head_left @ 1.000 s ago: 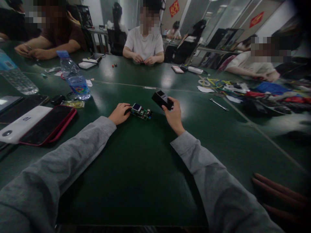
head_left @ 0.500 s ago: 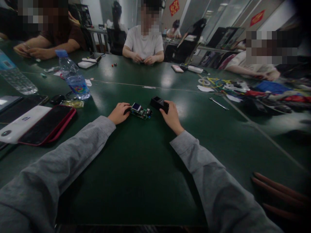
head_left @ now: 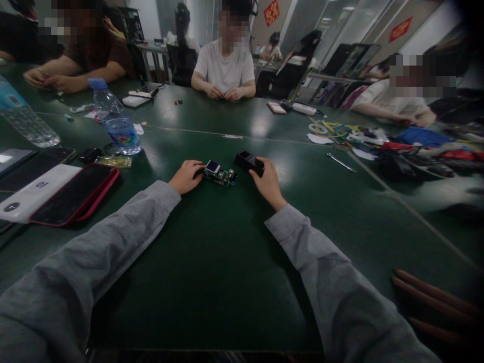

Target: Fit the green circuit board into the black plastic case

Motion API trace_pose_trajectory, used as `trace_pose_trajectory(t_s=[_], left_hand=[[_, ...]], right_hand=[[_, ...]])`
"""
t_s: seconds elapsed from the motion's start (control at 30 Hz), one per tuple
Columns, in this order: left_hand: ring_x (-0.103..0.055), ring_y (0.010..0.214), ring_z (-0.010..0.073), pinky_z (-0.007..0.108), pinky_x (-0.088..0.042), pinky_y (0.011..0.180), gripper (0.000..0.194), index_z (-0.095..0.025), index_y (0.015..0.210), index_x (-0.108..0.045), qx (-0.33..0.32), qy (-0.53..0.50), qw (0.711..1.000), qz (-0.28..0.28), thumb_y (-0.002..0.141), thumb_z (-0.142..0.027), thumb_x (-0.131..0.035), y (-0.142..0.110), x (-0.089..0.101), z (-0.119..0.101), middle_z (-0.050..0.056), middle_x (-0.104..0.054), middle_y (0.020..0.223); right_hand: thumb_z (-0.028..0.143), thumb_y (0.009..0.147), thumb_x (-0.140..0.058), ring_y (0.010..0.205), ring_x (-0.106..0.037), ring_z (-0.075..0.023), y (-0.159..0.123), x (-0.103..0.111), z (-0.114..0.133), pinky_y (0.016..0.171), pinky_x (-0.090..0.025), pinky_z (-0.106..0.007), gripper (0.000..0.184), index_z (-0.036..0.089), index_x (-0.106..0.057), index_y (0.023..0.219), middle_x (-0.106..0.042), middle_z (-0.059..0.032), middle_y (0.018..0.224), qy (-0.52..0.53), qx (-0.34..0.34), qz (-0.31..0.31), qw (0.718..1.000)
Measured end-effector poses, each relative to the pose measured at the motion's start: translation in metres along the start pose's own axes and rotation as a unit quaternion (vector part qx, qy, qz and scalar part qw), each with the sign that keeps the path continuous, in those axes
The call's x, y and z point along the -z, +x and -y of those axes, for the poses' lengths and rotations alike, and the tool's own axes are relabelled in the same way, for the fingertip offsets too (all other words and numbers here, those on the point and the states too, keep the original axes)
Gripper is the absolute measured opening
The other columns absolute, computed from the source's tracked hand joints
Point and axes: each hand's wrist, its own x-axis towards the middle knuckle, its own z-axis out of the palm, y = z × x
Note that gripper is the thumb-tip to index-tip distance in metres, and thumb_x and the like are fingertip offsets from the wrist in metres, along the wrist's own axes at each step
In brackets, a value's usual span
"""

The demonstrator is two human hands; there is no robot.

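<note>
On the dark green table, a green circuit board [head_left: 224,177] with a small screen [head_left: 213,167] on its left end lies in front of me. My left hand [head_left: 186,176] is closed on the board's left end, where a dark part shows between thumb and fingers. Just to the right, my right hand [head_left: 267,182] grips a black plastic case [head_left: 247,161] by its near right end, thumb in front and fingers behind. Openings show in the top of the case. Board and case are a small gap apart.
At left stand a water bottle [head_left: 116,121] and another bottle [head_left: 28,118], near several phones [head_left: 71,194]. A wrench [head_left: 341,162] and tangled cables [head_left: 363,133] lie at right. Co-workers sit across the table; another person's fingers [head_left: 431,297] reach in at lower right.
</note>
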Motion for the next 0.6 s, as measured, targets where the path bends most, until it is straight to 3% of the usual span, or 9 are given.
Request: trace_pose_trajectory(t_s=[0.2, 0.43, 0.6], left_hand=[[-0.052, 0.138, 0.0326, 0.057, -0.04, 0.121, 0.038, -0.012, 0.131, -0.066, 0.01, 0.012, 1.0, 0.015, 0.096, -0.019, -0.057, 0.001, 0.0, -0.002, 0.018, -0.061, 0.143], [-0.052, 0.137, 0.0316, 0.057, -0.042, 0.119, 0.038, -0.016, 0.133, -0.066, 0.004, 0.007, 1.0, 0.007, 0.097, -0.021, -0.056, -0.001, -0.001, 0.0, 0.015, -0.062, 0.142], [-0.054, 0.135, 0.0322, 0.06, -0.043, 0.118, 0.038, -0.017, 0.132, -0.067, -0.005, 0.007, 1.0, -0.008, 0.096, -0.021, -0.057, -0.001, -0.002, 0.0, 0.015, -0.063, 0.14]], right_hand=[[0.033, 0.087, -0.069, 0.12, -0.066, -0.0326, 0.005, 0.002, 0.014, 0.106, -0.053, -0.057, 0.044, 0.021, -0.059, 0.128, -0.068, -0.0164, 0.128, 0.064, -0.008, -0.021, 0.998], [0.041, 0.089, -0.07, 0.118, -0.068, -0.0294, 0.0, 0.002, 0.06, 0.101, -0.058, -0.053, 0.047, 0.025, -0.058, 0.131, -0.068, -0.0123, 0.131, 0.158, 0.041, 0.052, 0.985], [0.038, 0.09, -0.071, 0.12, -0.067, -0.0301, -0.008, 0.002, 0.077, 0.102, -0.058, -0.054, 0.046, 0.026, -0.058, 0.132, -0.067, -0.0118, 0.133, 0.164, 0.068, 0.107, 0.978]])
